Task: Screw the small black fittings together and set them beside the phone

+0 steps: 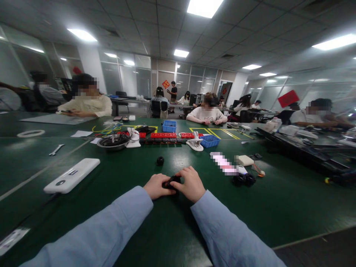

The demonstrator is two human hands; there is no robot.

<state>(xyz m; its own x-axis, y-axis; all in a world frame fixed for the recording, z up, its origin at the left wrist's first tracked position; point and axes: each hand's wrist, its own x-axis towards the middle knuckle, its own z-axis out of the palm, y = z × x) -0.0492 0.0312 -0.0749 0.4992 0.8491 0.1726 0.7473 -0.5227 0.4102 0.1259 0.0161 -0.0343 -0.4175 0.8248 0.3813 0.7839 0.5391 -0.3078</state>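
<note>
A small black part (171,181) is held between both hands just above the green table (155,230). My left hand (157,186) grips its left side, fingers closed round it. On the other side my right hand (191,183) has thumb and fingers pressed on the same part. The hands partly cover the piece, so its exact shape is hard to tell. A little beyond them a small round black piece (160,161) rests on the table.
Farther back are red parts (164,135), blue bins (169,126) (210,141), a bowl of cables (112,142) and a white clamp (195,142). Left lies a white power strip (72,175); right, black round parts (244,179). A person (207,113) sits opposite.
</note>
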